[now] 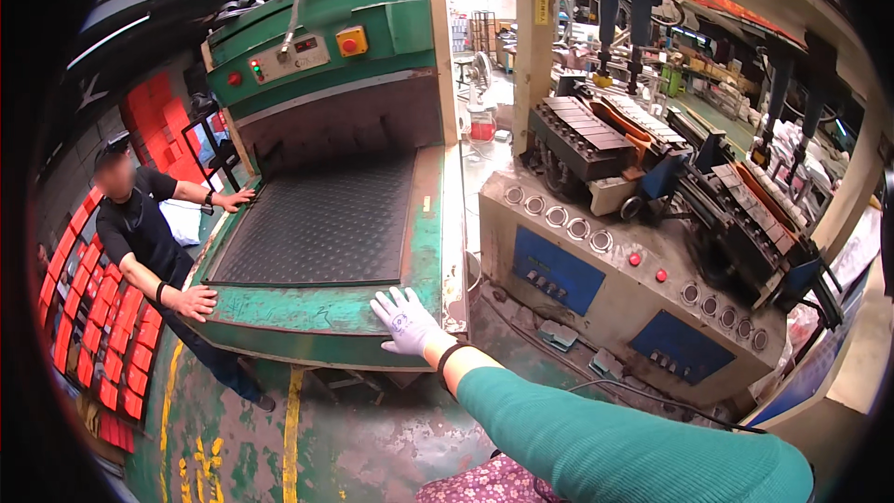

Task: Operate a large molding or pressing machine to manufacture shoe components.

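Note:
My right hand (408, 322), in a thin white glove, lies flat with fingers spread on the front right corner of a green machine's table frame (307, 310). It holds nothing. A dark band circles the wrist below a green knitted sleeve (596, 428). A black studded mat (317, 224) covers the middle of the machine's bed, beyond my fingers. My left hand is out of view. At the machine's left side a co-worker (140, 214) rests one hand (194, 303) on the near left corner and another hand (233, 199) farther back on the edge.
The machine's green upper housing (382, 28) carries a yellow-and-red button (352, 41). At right stands a beige machine (633, 233) with dials, red buttons and clamped fixtures. Pedals (559, 335) and cables lie on the floor beside it. Red boxes (102, 317) are stacked behind the co-worker.

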A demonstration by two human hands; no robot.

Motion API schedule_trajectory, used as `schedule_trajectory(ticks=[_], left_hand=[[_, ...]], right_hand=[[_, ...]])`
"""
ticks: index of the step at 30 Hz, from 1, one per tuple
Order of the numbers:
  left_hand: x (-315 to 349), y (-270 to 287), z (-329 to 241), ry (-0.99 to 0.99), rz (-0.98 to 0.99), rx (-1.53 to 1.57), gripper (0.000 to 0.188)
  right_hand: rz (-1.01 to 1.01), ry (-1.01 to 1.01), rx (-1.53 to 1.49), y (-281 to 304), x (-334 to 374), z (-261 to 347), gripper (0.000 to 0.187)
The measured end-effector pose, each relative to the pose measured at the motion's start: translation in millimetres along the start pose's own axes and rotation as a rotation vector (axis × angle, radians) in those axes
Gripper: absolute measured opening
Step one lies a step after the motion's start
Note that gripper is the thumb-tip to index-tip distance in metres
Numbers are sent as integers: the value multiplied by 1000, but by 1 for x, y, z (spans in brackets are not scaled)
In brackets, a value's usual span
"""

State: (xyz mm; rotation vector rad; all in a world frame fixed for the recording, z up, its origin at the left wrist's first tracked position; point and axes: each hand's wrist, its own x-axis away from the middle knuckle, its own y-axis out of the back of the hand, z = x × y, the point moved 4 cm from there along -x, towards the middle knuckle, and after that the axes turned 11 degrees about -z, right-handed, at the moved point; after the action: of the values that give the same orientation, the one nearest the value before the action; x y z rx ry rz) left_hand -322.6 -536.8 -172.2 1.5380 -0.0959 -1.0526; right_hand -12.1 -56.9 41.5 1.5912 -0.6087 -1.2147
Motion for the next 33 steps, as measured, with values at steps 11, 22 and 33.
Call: schedule_trajectory(ticks=[11, 22, 33], left_hand=[[-17, -4, -6, -39, 6, 9, 24], [-17, -4, -1, -32, 23, 10, 24], [4, 4, 11, 11, 38, -15, 25]], right_hand=[[61, -7, 1, 2, -4, 2, 95], [47, -14, 15, -2, -4, -1, 96], [76, -10, 29, 0, -3, 1, 93]])
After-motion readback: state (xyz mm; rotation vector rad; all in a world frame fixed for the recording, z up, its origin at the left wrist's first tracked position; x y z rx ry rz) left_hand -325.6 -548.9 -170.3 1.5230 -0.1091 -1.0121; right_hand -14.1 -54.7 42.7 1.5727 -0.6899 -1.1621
